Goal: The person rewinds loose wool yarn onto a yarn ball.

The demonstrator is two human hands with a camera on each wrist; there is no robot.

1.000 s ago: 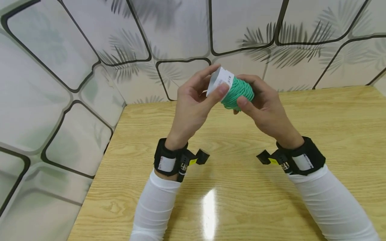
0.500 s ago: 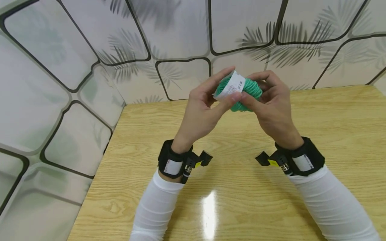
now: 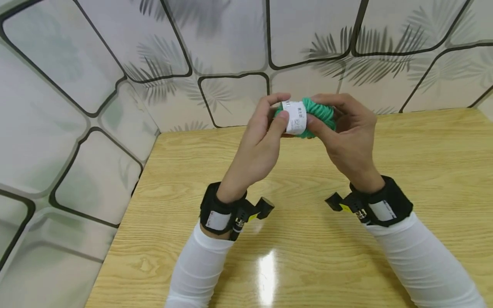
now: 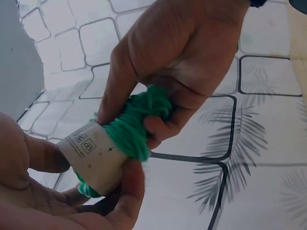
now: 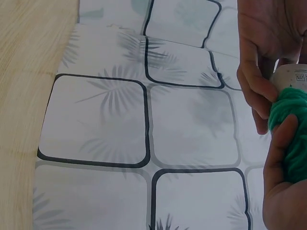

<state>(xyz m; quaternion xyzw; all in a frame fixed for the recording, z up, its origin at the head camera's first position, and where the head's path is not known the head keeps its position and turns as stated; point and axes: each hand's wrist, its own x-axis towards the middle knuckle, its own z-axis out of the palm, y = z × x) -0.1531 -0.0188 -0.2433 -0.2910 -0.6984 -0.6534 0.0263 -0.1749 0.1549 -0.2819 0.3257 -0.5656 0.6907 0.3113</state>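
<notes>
A small skein of green yarn is held up over the far edge of the table, between both hands. Round its left part sits a white paper band with printed text and symbols. My left hand grips the banded end, thumb on the paper. The right hand pinches the bare yarn at the other end, its thumb tip beside the band's edge. In the left wrist view a little yarn pokes out past the band. The right wrist view cuts the skein off at its edge.
Below the hands lies a light wood-grain table with a bright reflection. A patterned wall covering with dark outlines and palm leaves rises behind it and along the left side. Both wrists wear black camera straps.
The band has slid from the skein's left end further onto the yarn, and yarn now shows on both sides of it. The skein has turned more level and shifted slightly right.
</notes>
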